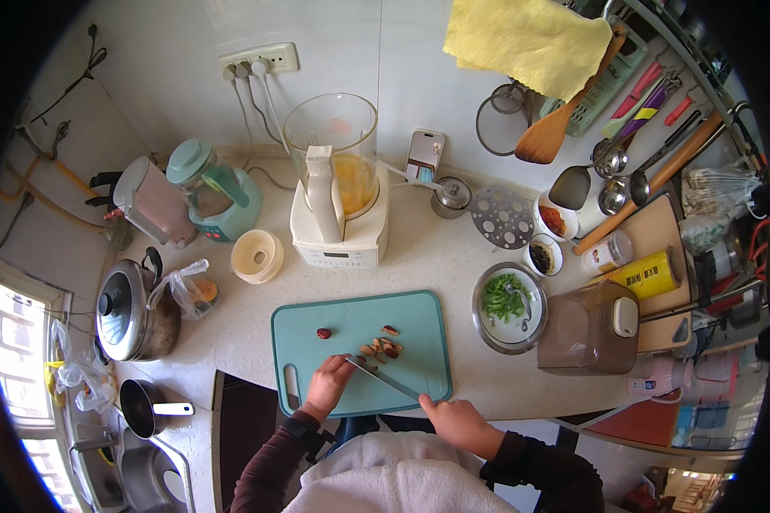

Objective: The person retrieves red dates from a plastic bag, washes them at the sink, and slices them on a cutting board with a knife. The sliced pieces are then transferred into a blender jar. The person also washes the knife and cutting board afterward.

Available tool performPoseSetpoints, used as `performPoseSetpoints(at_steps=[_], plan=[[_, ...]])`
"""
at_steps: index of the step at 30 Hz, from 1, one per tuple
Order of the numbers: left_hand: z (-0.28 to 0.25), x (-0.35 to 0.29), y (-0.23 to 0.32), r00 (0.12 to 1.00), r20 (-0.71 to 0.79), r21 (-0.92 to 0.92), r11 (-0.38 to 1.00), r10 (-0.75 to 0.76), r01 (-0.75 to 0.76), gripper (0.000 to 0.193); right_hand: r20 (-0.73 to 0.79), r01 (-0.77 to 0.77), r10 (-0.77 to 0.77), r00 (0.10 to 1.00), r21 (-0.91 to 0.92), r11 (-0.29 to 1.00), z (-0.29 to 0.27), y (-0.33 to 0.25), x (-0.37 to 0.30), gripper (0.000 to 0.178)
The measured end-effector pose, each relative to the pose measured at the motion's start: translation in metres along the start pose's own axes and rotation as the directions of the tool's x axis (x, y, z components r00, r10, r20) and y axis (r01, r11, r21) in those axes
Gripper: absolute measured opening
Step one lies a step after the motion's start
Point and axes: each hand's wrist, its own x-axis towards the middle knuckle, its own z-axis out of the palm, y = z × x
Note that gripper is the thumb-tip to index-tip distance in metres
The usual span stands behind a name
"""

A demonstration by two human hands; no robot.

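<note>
A teal cutting board (299, 321) lies on the counter in front of me. My right hand (460, 425) is closed round the handle of a knife (391, 381), its blade slanting up and left over the board's near edge. By the blade's tip, the fingers of my left hand (328, 383) are bent together; what they hold, if anything, is hidden. Just beyond the blade lies a small pile of cut pieces (380, 349), brown and dark red, that look like jujubes. One whole dark red jujube (323, 333) sits farther left, and another piece (389, 330) lies above the pile.
Behind the board stands a white blender (338, 255) with a clear jug. A steel bowl (479, 329) with chopped greens and a brown container (586, 329) are at right. A lidded pot (137, 312), a small funnel-shaped cup (257, 256) and a black pan (141, 406) are at left.
</note>
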Motion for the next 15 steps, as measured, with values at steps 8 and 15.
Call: performPoseSetpoints(at_steps=[8,15], plan=[[0.009,-0.007,-0.009,0.999,-0.014,0.020,0.999,-0.043,0.043,0.020,0.050,-0.002,0.002,0.999,-0.001,1.000,0.001,-0.010,0.014,0.013],[0.014,-0.006,-0.013,0.999,-0.006,-0.044,0.998,-0.042,0.042,0.020,-0.040,-0.010,0.014,0.999,0.096,0.995,0.031,-0.011,0.030,0.017]])
